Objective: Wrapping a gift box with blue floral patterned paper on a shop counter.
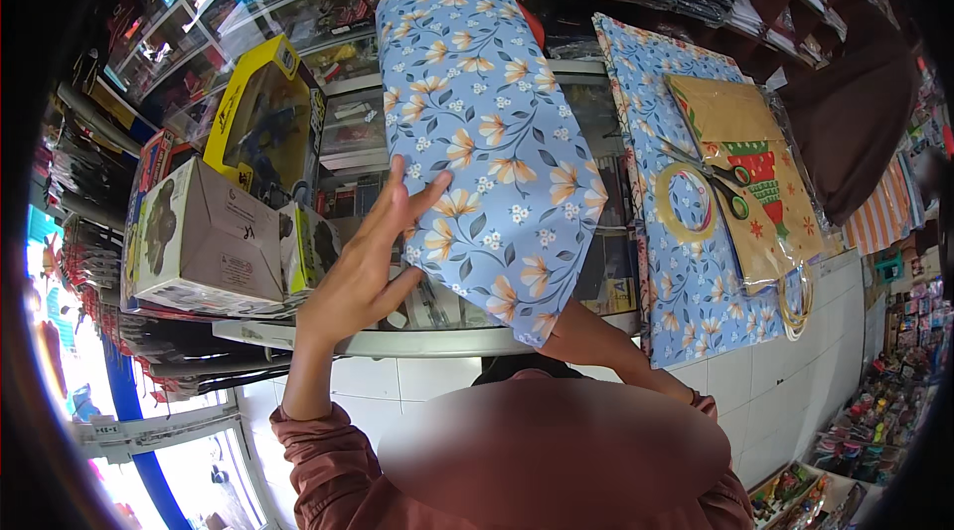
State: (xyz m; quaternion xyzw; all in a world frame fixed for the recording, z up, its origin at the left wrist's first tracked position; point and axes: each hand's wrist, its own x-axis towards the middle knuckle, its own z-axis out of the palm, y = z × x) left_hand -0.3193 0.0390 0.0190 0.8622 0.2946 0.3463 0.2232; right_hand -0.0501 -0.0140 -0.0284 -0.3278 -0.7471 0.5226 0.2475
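Observation:
A long bundle in blue floral wrapping paper (484, 135) lies over the glass-topped counter, its near end folded to a point. My left hand (373, 254) rests with fingers apart against the bundle's left side. The forearm of my right hand reaches under the near right edge of the paper, which hides the hand itself. To the right, scissors with green and black handles (734, 191) and a roll of clear tape (682, 202) lie on folded floral sheets (671, 314) and a plastic-wrapped brown paper pack with a Christmas stocking print (771, 180).
Boxed toys stand at the left: a yellow window box (264, 113) and a white carton (209, 232). The metal rim of the counter (440, 342) runs along my side. Shelves with bagged goods lie beyond, and a dark brown cloth (857, 113) is at the right.

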